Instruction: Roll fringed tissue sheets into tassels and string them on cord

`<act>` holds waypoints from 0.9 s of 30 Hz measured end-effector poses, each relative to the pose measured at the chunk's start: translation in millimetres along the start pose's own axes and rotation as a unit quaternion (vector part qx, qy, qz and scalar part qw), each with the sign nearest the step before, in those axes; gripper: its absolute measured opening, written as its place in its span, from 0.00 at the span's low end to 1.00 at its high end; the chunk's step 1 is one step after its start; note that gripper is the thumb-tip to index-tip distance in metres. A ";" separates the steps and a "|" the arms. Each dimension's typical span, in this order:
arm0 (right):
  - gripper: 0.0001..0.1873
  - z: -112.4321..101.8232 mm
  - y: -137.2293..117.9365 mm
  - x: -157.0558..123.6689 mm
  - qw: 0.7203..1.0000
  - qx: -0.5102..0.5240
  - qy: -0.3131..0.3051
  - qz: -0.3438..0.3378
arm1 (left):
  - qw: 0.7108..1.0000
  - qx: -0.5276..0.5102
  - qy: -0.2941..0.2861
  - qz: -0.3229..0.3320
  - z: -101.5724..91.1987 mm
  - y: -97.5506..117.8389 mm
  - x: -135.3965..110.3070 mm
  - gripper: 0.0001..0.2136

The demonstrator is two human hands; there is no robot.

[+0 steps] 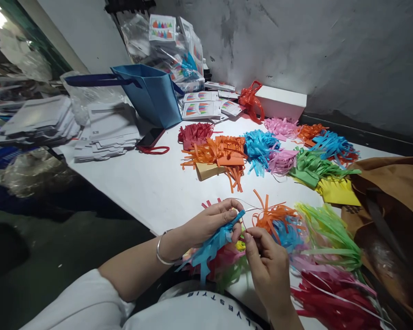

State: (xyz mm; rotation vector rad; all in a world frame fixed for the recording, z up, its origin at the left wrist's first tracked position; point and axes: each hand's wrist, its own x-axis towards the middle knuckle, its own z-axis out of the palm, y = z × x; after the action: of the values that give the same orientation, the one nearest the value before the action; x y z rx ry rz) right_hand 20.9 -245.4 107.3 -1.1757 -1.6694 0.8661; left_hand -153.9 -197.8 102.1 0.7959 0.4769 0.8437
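A blue paper tassel with cut strips is pinched between the thumb and fingers of my left hand, its fringe hanging down toward my lap. My right hand is closed close beside it, thumb and forefinger pinching a thin string that runs up to the tassel's top end. Past the hands, the string trails toward an orange tassel on the table. Below them lie red, pink and green fringes, partly covered by my hands and the blue tassel.
Bunches of tassels lie across the white table, such as orange and green ones. A blue bag, a phone and stacked white cards stand at back left. A brown bag borders the right side.
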 end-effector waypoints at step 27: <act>0.25 1.6 5.5 0.4 0.940 0.276 -0.068 0.188 | 0.958 0.283 -0.010 0.054 4.6 9.5 -7.4 0.14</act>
State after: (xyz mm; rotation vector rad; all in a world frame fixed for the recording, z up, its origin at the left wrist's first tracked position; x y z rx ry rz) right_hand 21.1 -243.5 102.0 -1.0593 -1.1883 1.5674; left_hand -159.7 -201.9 112.9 1.3665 0.6754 0.8049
